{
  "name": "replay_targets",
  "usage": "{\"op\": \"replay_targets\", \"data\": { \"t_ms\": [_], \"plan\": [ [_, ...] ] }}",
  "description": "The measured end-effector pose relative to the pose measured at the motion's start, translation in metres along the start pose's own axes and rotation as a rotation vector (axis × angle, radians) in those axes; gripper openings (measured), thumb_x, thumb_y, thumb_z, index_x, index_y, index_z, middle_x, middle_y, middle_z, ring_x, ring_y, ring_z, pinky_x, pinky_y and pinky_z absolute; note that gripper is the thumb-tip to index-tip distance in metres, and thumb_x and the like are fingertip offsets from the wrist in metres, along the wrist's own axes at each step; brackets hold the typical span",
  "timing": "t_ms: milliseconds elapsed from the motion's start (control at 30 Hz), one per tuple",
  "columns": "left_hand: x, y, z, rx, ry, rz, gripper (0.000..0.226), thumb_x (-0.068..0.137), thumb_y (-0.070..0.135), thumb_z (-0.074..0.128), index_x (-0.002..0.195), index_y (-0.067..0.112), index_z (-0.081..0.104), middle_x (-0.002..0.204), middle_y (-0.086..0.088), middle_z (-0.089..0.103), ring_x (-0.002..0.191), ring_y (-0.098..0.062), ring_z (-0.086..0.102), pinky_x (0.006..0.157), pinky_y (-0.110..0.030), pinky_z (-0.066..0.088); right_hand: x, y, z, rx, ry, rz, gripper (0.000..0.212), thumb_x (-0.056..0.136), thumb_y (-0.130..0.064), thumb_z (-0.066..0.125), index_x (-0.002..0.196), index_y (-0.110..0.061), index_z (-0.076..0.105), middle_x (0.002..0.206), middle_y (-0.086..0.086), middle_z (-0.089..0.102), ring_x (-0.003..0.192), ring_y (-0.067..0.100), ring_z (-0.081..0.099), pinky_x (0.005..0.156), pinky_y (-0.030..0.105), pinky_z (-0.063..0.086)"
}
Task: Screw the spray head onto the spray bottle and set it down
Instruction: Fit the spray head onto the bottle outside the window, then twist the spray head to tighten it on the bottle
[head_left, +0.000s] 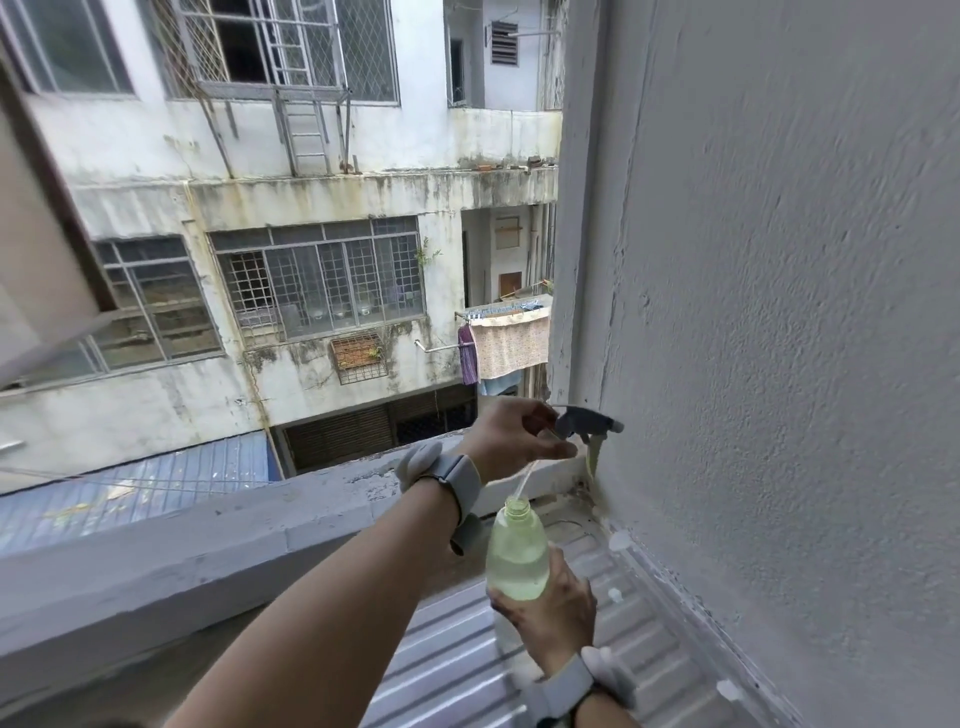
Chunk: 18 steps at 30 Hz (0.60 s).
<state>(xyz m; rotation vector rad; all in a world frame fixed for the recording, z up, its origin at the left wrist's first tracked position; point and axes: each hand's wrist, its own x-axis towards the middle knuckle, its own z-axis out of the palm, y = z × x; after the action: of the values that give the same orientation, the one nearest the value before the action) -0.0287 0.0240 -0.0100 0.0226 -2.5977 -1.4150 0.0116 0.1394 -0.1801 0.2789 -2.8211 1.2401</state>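
A pale green see-through spray bottle with liquid inside is held upright from below by my right hand. Its neck is uncovered. Above it, my left hand grips a grey spray head with a green trigger. The head's thin dip tube slants down, and its tip is at the bottle's mouth. The head sits well above the neck, apart from it. Both wrists wear grey bands.
A rough grey wall rises close on the right. Corrugated metal roofing lies under the bottle. A concrete ledge runs across the front, with a drop beyond it to an old building and hanging laundry.
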Motion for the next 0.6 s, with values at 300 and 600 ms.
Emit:
{"op": "replay_targets", "data": {
  "t_ms": [300,600],
  "plan": [
    [-0.075,0.05,-0.146,-0.07,0.321,0.144,0.028,0.074,0.011,0.083,0.097,0.003,0.071,0.089,0.003,0.071,0.069,0.005,0.066,0.063,-0.007,0.052,-0.022,-0.133,-0.017,0.097,-0.084,-0.318,0.087,0.046,-0.075,0.064,0.115,-0.022,0.055,0.101,0.004,0.069,0.092,0.029,0.063,0.075,0.033,0.05],
    [-0.161,0.097,-0.257,0.015,0.547,0.28,0.021,0.076,0.012,0.082,0.091,0.002,0.072,0.081,-0.004,0.071,0.079,-0.018,0.066,0.086,-0.037,0.059,-0.062,-0.25,-0.017,0.196,-0.146,-0.602,0.078,0.051,-0.079,0.061,0.113,-0.031,0.053,0.102,-0.001,0.071,0.096,0.023,0.064,0.087,0.04,0.05]
  ]
}}
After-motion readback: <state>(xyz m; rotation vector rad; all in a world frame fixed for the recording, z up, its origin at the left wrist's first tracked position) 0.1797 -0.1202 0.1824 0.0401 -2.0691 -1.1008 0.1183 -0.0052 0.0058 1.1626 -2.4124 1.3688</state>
